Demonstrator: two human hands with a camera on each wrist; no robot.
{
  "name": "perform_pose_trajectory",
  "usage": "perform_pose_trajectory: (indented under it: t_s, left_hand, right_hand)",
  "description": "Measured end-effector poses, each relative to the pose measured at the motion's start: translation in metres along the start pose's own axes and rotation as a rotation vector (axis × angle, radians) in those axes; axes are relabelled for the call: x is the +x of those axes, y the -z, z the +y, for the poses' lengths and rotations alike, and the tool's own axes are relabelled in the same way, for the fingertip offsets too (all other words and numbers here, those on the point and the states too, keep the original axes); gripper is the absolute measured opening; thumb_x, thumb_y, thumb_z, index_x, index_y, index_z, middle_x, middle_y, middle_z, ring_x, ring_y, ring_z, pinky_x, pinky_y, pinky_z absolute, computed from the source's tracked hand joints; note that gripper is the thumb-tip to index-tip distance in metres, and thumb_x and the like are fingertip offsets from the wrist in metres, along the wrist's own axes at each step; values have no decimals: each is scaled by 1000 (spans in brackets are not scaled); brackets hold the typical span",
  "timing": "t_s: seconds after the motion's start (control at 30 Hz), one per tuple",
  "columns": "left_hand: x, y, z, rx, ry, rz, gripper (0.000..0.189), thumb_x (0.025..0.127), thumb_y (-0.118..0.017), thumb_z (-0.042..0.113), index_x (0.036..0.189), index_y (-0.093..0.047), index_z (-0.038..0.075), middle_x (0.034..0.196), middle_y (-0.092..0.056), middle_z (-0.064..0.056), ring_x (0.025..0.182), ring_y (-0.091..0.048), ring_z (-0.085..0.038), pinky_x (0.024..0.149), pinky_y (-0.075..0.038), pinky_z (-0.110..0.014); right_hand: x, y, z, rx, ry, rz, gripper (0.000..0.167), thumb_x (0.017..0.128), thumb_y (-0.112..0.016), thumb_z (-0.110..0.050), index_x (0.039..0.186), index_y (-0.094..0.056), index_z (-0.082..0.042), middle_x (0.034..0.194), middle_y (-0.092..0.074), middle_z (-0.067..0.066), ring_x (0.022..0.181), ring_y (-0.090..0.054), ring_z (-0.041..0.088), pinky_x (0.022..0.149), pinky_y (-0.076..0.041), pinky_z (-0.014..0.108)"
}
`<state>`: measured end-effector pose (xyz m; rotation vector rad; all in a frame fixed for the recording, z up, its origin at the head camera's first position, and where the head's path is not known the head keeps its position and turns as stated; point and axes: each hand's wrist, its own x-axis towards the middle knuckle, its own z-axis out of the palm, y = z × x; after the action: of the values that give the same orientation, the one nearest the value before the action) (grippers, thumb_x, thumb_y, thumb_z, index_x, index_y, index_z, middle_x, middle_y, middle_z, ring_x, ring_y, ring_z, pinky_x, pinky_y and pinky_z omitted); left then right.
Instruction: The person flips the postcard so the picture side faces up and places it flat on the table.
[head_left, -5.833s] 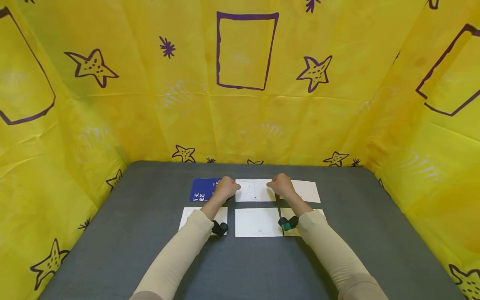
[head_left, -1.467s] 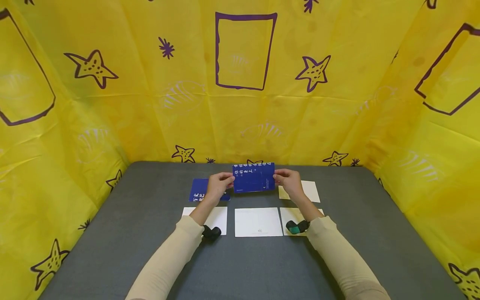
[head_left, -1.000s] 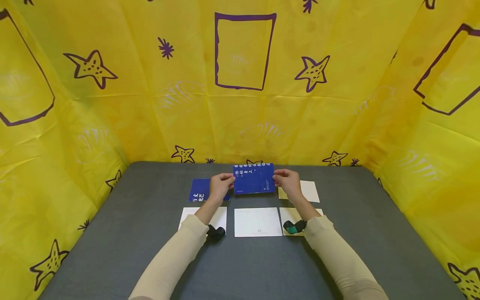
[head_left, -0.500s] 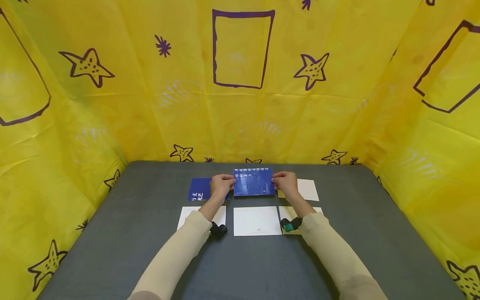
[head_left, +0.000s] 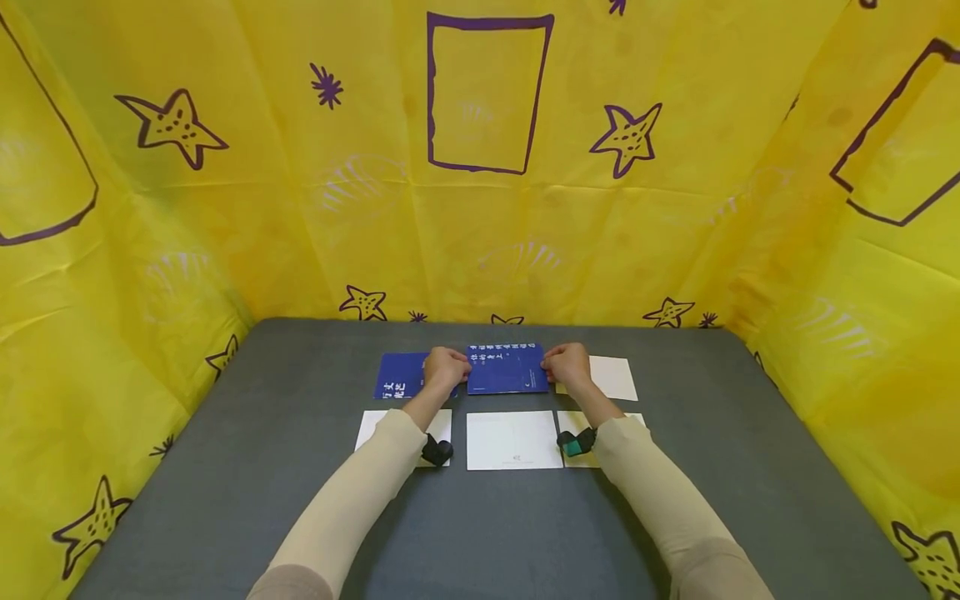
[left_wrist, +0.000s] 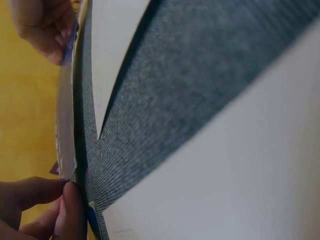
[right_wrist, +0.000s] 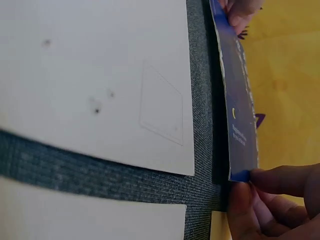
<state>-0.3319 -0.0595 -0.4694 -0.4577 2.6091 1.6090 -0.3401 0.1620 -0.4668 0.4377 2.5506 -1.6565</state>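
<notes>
A blue postcard with white characters is in the middle of the back row, its blue face toward me. My left hand pinches its left edge between thumb and fingers, and my right hand pinches the right edge. In the right wrist view the postcard stands tilted close over the dark cloth, a small yellow crescent printed on it. Its pale back shows in the left wrist view. Left of it lies another blue card, partly covered by my left hand.
At the back right lies a white card, partly behind my right hand. Three white cards form the front row: left, middle and right, the outer ones partly under my forearms. A yellow patterned curtain surrounds the grey table.
The middle back card was white side up at first. It was then raised with its blue face toward me, and both hands have since lowered it toward the table.
</notes>
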Motion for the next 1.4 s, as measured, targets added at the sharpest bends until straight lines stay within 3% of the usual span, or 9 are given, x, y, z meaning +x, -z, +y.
perform_pose_trajectory:
  t_s: [0.13,0.27,0.37,0.63,0.87,1.17,1.4]
  left_hand:
    - [-1,1,2,75,-46,5,13,79,-70,-1,91,-75,-2,95,-74,-18,50,-62,-8,53,-53,-18]
    - [-2,1,2,197,-114,27,15,77,-69,1,90,-76,0,92,-75,-16,71,-70,-22,62,-55,-25]
    - [-2,1,2,274,-158,44,16,76,-69,2,90,-76,1,91,-75,-15,84,-68,-30,72,-54,-33]
    - [-2,0,3,334,-201,52,13,76,-70,3,87,-75,0,91,-75,-15,90,-67,-34,81,-53,-43]
    - [-4,1,4,347,-205,60,13,76,-70,3,87,-75,0,94,-74,-16,94,-67,-36,84,-53,-44]
    - [-7,4,5,379,-295,74,11,80,-69,6,86,-76,-1,92,-75,-16,93,-69,-36,83,-54,-46]
    - [-10,-3,10,263,-364,49,15,86,-64,9,92,-76,2,95,-75,-13,90,-69,-32,78,-54,-43]
  right_hand:
    - [2,-1,0,-81,16,-6,13,81,-68,3,92,-70,10,60,-59,3,47,-54,9,45,-49,19]
    - [2,-2,0,-146,34,-3,10,82,-66,3,89,-71,8,63,-62,5,47,-55,10,45,-50,20]
    - [1,-2,0,-172,47,2,10,81,-66,3,88,-71,8,66,-63,8,47,-56,10,46,-50,20]
    - [-2,-3,-3,-201,65,2,11,81,-65,3,88,-72,8,70,-65,11,47,-56,11,45,-50,20]
    - [-3,-2,-4,-214,57,-6,13,81,-65,2,90,-72,8,75,-67,14,49,-58,12,46,-51,21]
    - [-6,6,-8,-261,106,-32,17,80,-69,-2,93,-74,7,65,-67,10,48,-60,12,50,-52,23]
    - [-8,22,-5,-178,129,-81,21,84,-67,-5,98,-71,10,63,-63,8,52,-60,14,56,-58,30]
